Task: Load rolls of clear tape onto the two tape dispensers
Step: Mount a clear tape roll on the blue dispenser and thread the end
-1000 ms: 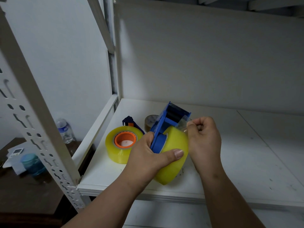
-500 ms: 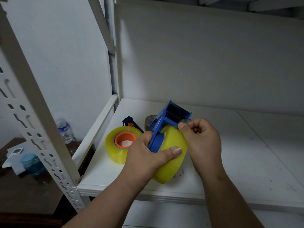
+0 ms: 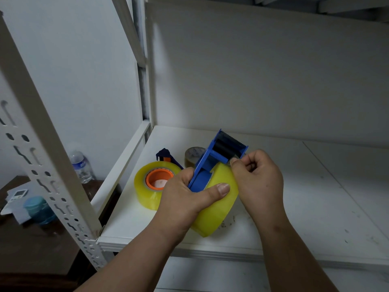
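Above the shelf's (image 3: 315, 197) near edge, my left hand (image 3: 185, 199) grips dispenser (image 3: 219, 157) and roll (image 3: 219, 205); right hand (image 3: 256, 178) has re-pinched the tape end (threading resumes, I judge).

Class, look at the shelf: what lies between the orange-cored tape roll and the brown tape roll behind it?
In the head view, a dark blue dispenser lies between the orange-cored roll and the brown roll.

Two bare forearms reach up from the bottom of the frame toward its centre. The left hand (image 3: 185, 199) curls its grip around a blue tape dispenser (image 3: 219, 157) and its yellowish roll, thumb lying flat across the roll. The right hand (image 3: 257, 180), right of centre, has fingers curled, fingertips (image 3: 233, 161) pinching at the dispenser's front.
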The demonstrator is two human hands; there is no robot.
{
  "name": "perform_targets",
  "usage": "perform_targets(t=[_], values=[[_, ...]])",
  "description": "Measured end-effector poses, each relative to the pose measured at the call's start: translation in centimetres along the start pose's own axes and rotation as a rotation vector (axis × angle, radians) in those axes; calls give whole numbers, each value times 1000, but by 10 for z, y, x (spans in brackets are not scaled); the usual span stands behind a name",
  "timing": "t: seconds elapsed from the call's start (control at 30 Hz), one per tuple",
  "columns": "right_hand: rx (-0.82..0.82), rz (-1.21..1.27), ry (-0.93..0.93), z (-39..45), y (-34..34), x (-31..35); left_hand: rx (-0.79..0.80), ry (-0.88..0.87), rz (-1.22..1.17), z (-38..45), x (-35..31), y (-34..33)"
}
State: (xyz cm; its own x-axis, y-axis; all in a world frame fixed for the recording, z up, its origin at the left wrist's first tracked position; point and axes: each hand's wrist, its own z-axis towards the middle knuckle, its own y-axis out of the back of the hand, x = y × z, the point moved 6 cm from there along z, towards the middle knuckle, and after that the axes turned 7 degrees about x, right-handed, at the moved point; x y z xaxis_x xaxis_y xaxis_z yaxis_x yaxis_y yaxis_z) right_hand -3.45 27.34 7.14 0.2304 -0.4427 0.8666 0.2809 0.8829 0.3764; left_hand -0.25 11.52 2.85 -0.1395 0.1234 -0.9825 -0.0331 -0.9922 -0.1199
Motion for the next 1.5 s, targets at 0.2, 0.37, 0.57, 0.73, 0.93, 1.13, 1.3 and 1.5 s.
perform_targets(t=[0.2, 0.37, 0.57, 0.73, 0.93, 1.13, 1.3, 1.5], values=[[-21, -95, 103, 1, 0, 5, 68, -11, 16, 2, -5, 2], [-40, -236, 249, -1, 4, 19, 102, -37, 58, 6, -10, 4], [-51, -252, 258, 4, 2, 22, 65, -60, 93, 8, -10, 6], [-56, -291, 350, 0, -1, 28, 38, -52, 98, 6, -7, 4], [-58, -349, 378, 3, -1, 31, 62, -23, 102, 9, -8, 7], [-64, -420, 446, 4, 1, 39, 158, 52, 97, 13, -8, 7], [-73, -357, 458, 7, 3, 40, 187, 35, 110, 12, -10, 7], [-12, -363, 437, 10, 3, 35, 252, 118, 124, 13, 0, 10]])
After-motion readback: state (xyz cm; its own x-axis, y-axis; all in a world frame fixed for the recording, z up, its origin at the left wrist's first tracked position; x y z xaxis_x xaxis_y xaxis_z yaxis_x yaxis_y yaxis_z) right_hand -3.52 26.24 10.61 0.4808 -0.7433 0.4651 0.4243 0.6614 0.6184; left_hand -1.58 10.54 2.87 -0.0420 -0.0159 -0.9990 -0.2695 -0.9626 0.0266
